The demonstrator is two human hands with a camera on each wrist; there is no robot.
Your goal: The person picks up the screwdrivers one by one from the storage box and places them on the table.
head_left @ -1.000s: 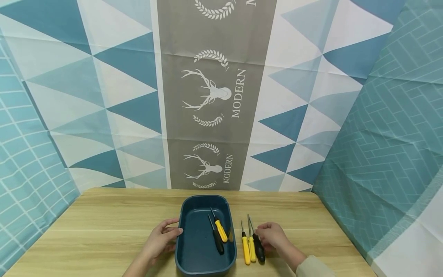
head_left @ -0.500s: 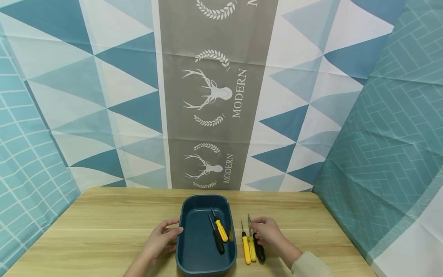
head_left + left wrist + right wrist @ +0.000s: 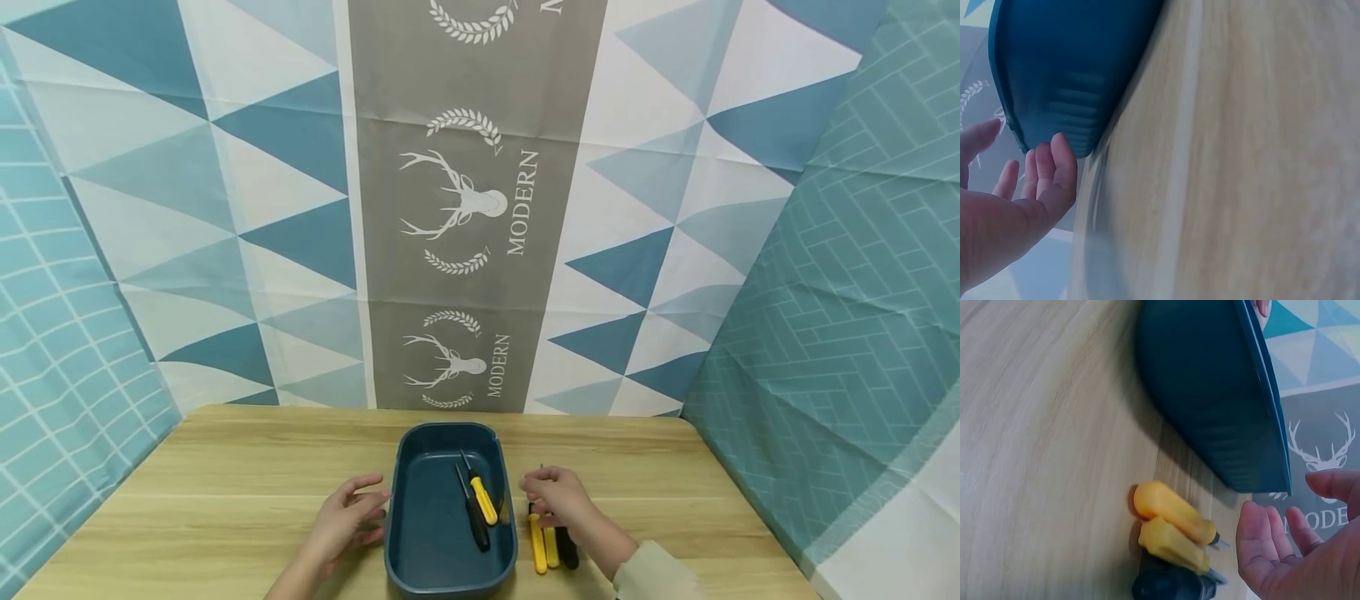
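A dark blue plastic bin [image 3: 397,533] stands on the table, holding a yellow-handled screwdriver [image 3: 483,500] and a black-handled screwdriver [image 3: 477,521]. Beside its left wall is my left hand [image 3: 337,523], fingers loosely bent and fingertips close to the side. To the right of the bin lie two screwdrivers with yellow handles [image 3: 537,546] and one with a black handle [image 3: 567,550]. Over their shafts hovers my right hand [image 3: 562,500], partly hiding them. In the right wrist view its thumb and fingers [image 3: 1257,540] are spread apart, holding nothing, near the bin's end.
A small brownish piece [image 3: 504,508] sits against the bin's right inner wall. The wooden table [image 3: 262,467] ends at a patterned cloth backdrop [image 3: 465,283]. More cloth hangs at the left and right sides.
My right hand has moved left from the black screwdriver, across the yellow ones toward the bin. My left hand has drawn slightly away from the bin's side. The view has shifted a little.
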